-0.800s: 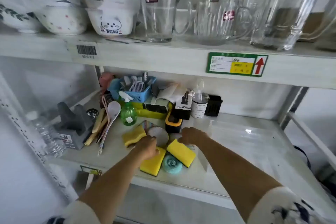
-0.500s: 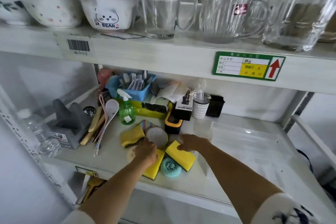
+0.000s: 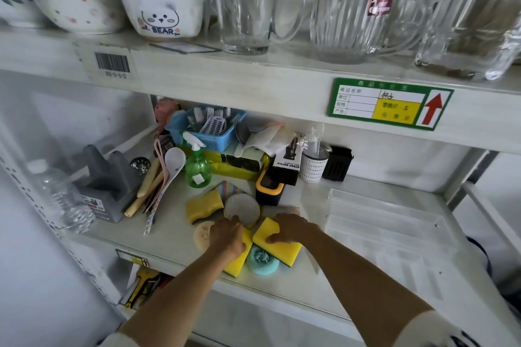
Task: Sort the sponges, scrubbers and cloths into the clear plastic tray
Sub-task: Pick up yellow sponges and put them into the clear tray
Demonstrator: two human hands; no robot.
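Observation:
Several cleaning items lie in a heap on the lower shelf. My right hand (image 3: 290,229) grips a yellow sponge (image 3: 282,248), thumb on top and fingers over its far edge. My left hand (image 3: 228,236) lies knuckles up on a second yellow sponge (image 3: 238,260), its curled fingertips at the rim of a round silver scrubber (image 3: 242,207); what it holds is hidden. A teal mesh scrubber (image 3: 262,260) sits between the two sponges. A third yellow sponge (image 3: 203,205), a beige round pad (image 3: 202,234) and a striped cloth (image 3: 225,186) lie around them. The clear plastic tray (image 3: 380,222) stands to the right.
Behind the heap stand a green spray bottle (image 3: 198,169), a blue basket (image 3: 211,132) of brushes, a black and orange box (image 3: 269,186) and a boxed spray bottle (image 3: 287,160). Spoons and a grey holder (image 3: 107,186) are at the left. Glass jugs and bowls fill the shelf above.
My right hand has slid from the far side of the heap onto the right yellow sponge and closed on it. My left hand has stayed over the left sponge. The view has come closer.

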